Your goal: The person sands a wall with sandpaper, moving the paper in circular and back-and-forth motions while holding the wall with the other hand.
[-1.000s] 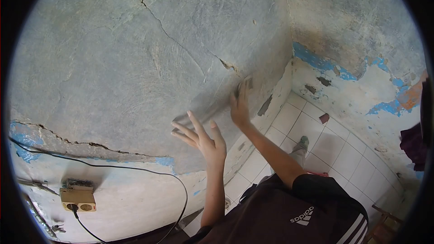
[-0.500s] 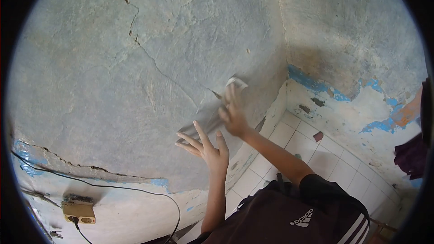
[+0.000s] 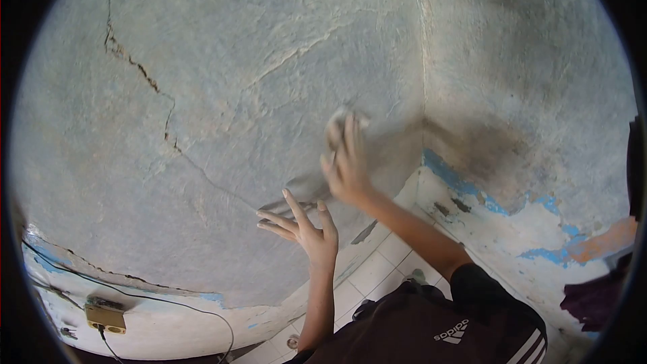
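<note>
Right hand [image 3: 347, 162] presses sanding pad [image 3: 350, 118] (blurred) flat on cracked wall [image 3: 222, 94] | left hand [image 3: 306, 226] open, fingers spread, braced | sanding under way

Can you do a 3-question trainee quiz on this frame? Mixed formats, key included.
1. True or false: the left hand is spread open with its fingers against the wall.
2. Which hand presses the small pale pad to the wall? A) left B) right C) both
3. Fill in: the socket box with its black cable sits at the lower ____ of the view.

Key: 1 true; 2 B, the right hand; 3 left.
</note>
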Tool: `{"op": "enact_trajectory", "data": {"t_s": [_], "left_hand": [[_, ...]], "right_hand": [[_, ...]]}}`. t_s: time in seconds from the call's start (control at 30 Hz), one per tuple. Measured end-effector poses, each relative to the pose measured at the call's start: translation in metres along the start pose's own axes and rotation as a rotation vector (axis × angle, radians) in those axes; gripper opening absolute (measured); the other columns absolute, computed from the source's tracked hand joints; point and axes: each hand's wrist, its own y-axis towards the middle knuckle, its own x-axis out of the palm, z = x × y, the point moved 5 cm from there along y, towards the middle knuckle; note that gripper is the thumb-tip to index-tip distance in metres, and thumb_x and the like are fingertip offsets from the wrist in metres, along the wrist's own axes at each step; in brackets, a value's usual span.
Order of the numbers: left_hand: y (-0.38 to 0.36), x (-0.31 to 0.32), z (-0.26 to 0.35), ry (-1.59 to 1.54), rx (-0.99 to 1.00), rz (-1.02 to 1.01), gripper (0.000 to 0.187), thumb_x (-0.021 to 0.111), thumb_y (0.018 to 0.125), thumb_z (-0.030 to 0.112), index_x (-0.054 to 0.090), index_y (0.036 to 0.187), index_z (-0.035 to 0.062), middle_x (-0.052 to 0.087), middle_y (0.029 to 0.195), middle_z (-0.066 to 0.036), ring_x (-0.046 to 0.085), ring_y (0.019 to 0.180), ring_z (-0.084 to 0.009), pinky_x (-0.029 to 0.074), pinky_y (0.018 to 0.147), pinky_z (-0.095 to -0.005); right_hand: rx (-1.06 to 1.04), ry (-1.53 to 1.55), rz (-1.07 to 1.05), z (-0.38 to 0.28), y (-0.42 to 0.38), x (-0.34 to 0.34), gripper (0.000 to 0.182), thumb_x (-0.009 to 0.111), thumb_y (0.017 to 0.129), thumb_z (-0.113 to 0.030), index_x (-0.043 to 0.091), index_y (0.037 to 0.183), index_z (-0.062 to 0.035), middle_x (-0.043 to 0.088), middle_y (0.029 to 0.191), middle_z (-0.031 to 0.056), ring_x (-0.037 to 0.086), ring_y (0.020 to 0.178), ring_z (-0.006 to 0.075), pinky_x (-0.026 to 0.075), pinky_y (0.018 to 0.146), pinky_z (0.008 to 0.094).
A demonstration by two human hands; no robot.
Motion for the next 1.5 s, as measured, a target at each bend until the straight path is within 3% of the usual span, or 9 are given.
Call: {"op": "enact_trajectory", "data": {"t_s": [0.17,0.27,0.37,0.6,0.8,1.0,1.27,1.4,1.5], "left_hand": [[0.007,0.020,0.015,0.017,-0.046,0.021,0.072,0.055,0.101,0.038,0.022,0.160,0.0124,-0.017,0.161,-0.032,-0.022,0.143,-0.0588,-0.005,0.107,-0.0767],[0.007,0.026,0.017,-0.034,-0.039,0.027,0.072,0.053,0.102,0.036,0.021,0.160,0.0085,-0.018,0.160,-0.034,-0.023,0.141,-0.0615,-0.004,0.105,-0.0788],[0.009,0.029,0.025,-0.051,-0.073,0.008,0.071,0.051,0.102,0.035,0.020,0.160,0.0076,-0.018,0.160,-0.034,-0.023,0.141,-0.0613,-0.004,0.105,-0.0784],[0.013,0.046,0.040,-0.113,0.003,0.018,0.073,0.051,0.101,0.041,0.023,0.159,0.0069,-0.017,0.160,-0.034,-0.023,0.140,-0.0630,-0.006,0.104,-0.0797],[0.012,0.053,0.036,-0.135,0.011,-0.015,0.071,0.052,0.102,0.039,0.022,0.160,0.0110,-0.016,0.162,-0.031,-0.024,0.142,-0.0594,-0.008,0.106,-0.0772],[0.011,0.062,0.029,-0.148,0.004,-0.020,0.072,0.052,0.101,0.042,0.026,0.159,0.0073,-0.017,0.161,-0.033,-0.027,0.138,-0.0635,-0.012,0.101,-0.0797],[0.017,0.067,0.037,-0.063,0.029,-0.007,0.075,0.057,0.098,0.041,0.028,0.158,0.0079,-0.019,0.159,-0.035,-0.030,0.137,-0.0637,-0.012,0.098,-0.0824],[0.025,0.083,0.053,0.038,-0.061,0.048,0.074,0.058,0.098,0.041,0.028,0.158,0.0099,-0.019,0.159,-0.035,-0.029,0.137,-0.0640,-0.011,0.098,-0.0831],[0.030,0.097,0.066,0.043,-0.074,0.076,0.074,0.059,0.097,0.040,0.029,0.159,0.0115,-0.019,0.160,-0.034,-0.027,0.137,-0.0646,-0.009,0.098,-0.0831]], "right_hand": [[-0.080,-0.041,-0.262,0.009,-0.033,0.003,0.063,0.043,0.103,-0.035,0.032,0.152,0.0026,0.016,0.157,0.0396,0.019,0.145,0.0567,0.017,0.117,0.0634],[0.015,0.012,0.010,0.031,0.028,-0.027,0.058,0.039,0.105,-0.032,0.034,0.151,0.0029,0.019,0.155,0.0408,0.021,0.144,0.0569,0.019,0.116,0.0621],[0.082,0.110,0.094,0.049,0.052,-0.040,0.059,0.039,0.105,-0.032,0.033,0.151,0.0039,0.018,0.155,0.0412,0.021,0.143,0.0578,0.020,0.117,0.0614],[0.060,-0.052,-0.148,0.044,-0.013,-0.020,0.064,0.037,0.105,-0.036,0.029,0.152,0.0065,0.018,0.157,0.0383,0.017,0.145,0.0571,0.017,0.119,0.0594],[0.175,0.104,0.107,0.076,0.071,-0.058,0.063,0.033,0.107,-0.036,0.027,0.153,0.0065,0.014,0.159,0.0360,0.012,0.149,0.0518,0.013,0.120,0.0580],[0.231,0.024,-0.057,0.076,-0.033,-0.010,0.059,0.027,0.109,-0.033,0.030,0.152,0.0068,0.013,0.160,0.0356,0.011,0.149,0.0519,0.013,0.121,0.0547],[0.217,0.193,0.060,0.128,0.082,-0.075,0.065,0.034,0.108,-0.036,0.019,0.156,0.0044,0.009,0.162,0.0325,0.007,0.150,0.0506,0.011,0.121,0.0560],[0.223,-0.010,-0.129,0.124,0.040,-0.070,0.071,0.039,0.106,-0.040,0.016,0.157,0.0049,0.005,0.160,0.0363,0.005,0.149,0.0530,0.011,0.121,0.0573],[0.047,-0.045,-0.240,0.138,0.019,-0.058,0.077,0.043,0.103,-0.044,0.015,0.157,0.0038,0.003,0.158,0.0407,0.005,0.148,0.0566,0.011,0.120,0.0591]]}}
